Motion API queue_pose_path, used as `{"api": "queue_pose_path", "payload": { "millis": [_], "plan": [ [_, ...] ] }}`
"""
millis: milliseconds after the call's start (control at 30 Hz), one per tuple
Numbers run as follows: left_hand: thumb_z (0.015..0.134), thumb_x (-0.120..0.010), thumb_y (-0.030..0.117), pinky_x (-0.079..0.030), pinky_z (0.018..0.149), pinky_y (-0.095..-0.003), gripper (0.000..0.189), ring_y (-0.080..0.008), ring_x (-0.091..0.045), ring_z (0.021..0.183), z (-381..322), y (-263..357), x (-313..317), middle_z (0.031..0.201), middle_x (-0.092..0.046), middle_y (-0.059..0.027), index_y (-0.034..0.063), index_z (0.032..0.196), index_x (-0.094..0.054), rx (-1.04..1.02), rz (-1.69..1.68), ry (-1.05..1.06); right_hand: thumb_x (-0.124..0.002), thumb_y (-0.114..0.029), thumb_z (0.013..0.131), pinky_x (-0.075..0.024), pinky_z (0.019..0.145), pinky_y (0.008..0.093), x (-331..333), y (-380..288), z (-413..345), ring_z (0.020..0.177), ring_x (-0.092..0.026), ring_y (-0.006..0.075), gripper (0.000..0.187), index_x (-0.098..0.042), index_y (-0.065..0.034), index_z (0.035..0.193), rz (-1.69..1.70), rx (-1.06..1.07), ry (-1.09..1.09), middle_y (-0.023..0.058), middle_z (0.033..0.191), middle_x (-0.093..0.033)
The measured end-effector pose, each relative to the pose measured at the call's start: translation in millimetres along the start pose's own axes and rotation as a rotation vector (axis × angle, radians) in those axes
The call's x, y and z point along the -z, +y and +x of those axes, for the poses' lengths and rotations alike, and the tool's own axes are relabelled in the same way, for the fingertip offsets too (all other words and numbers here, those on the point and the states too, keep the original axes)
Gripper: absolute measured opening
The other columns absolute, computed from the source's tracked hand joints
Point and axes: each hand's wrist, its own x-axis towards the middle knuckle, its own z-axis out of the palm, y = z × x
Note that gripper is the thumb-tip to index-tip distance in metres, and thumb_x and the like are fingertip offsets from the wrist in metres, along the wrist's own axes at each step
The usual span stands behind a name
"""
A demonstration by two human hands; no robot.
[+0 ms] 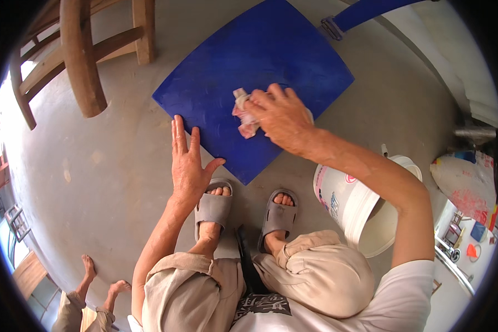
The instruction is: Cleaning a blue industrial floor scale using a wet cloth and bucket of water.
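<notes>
My right hand (281, 117) presses a crumpled pink and white cloth (246, 120) against the flat blue panel (249, 62), near its lower middle. Part of the cloth is hidden under the palm and fingers. With fingers spread, my left hand (191, 162) rests at the panel's lower left edge, its fingertips and thumb by the rim; it holds nothing. The panel lies low over the floor in front of my feet, one corner towards me. A blue strap-like part (369, 14) with a buckle-like piece (332, 28) lies at its upper right corner.
White plastic buckets (344, 195) stand or lean by my right knee, under my forearm. Wooden furniture legs (81, 62) are at upper left. Another person's bare feet (118, 286) show at lower left. A stained sack (465, 180) lies at far right. My sandals (213, 205) are close below the panel.
</notes>
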Motion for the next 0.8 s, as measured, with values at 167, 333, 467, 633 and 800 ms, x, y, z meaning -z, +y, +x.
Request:
{"api": "queue_pose_path", "payload": {
  "millis": [167, 333, 467, 633, 800],
  "plan": [
    [0.068, -0.092, 0.03, -0.036, 0.118, -0.0464, 0.09, -0.0403, -0.019, 0.153, -1.7, -3.3, 7.2, 0.167, -0.011, -0.0235, -0.0068, 0.14, -0.05, 0.022, 0.013, -0.026, -0.079, -0.012, 0.073, -0.0468, 0.082, 0.0414, 11.9, 18.5, -1.1, 0.107, -0.056, 0.0257, 0.045, -0.068, -0.014, 0.116, 0.122, 0.087, -0.022, 0.0038, 0.118, -0.061],
    [0.068, -0.091, 0.032, -0.032, 0.12, -0.0467, 0.092, -0.0406, -0.015, 0.154, -0.7, -2.8, 6.2, 0.166, -0.008, -0.0262, -0.0062, 0.141, -0.049, 0.005, -0.002, -0.041, -0.081, -0.013, 0.069, -0.0463, 0.083, 0.0412, 18.0, 49.2, -29.4, 0.107, -0.055, 0.0253, 0.055, -0.065, -0.0141, 0.122, 0.021, 0.002, 0.002, 0.0022, 0.122, -0.059],
    [0.068, -0.091, 0.032, -0.031, 0.12, -0.0474, 0.093, -0.0419, -0.015, 0.154, -1.9, -0.8, 6.0, 0.166, -0.008, -0.0269, -0.0062, 0.141, -0.048, 0.0, -0.02, -0.035, -0.081, -0.016, 0.069, -0.0466, 0.081, 0.0419, 12.4, 10.8, 5.0, 0.105, -0.055, 0.0246, 0.054, -0.065, -0.0124, 0.121, 0.0, 0.1, 0.003, 0.002, 0.116, -0.06],
    [0.068, -0.091, 0.031, -0.032, 0.12, -0.048, 0.092, -0.0436, -0.015, 0.154, -4.4, -7.8, 4.4, 0.166, -0.007, -0.0276, -0.0055, 0.141, -0.049, -0.018, -0.017, -0.038, -0.079, -0.016, 0.072, -0.0476, 0.08, 0.0427, -3.0, -12.9, 73.1, 0.104, -0.057, 0.0254, 0.052, -0.065, -0.0167, 0.122, 0.011, 0.124, 0.107, 0.002, 0.111, -0.062],
    [0.068, -0.091, 0.032, -0.032, 0.12, -0.0486, 0.092, -0.0432, -0.015, 0.154, -1.2, -2.5, 5.9, 0.166, -0.007, -0.0276, -0.0045, 0.141, -0.049, -0.02, -0.031, -0.027, -0.077, -0.011, 0.076, -0.051, 0.078, 0.0488, -0.3, 57.8, 116.1, 0.103, -0.06, 0.032, 0.045, -0.07, -0.0196, 0.119, 0.014, -0.258, 0.161, 0.0063, 0.11, -0.065]
  ]
}}
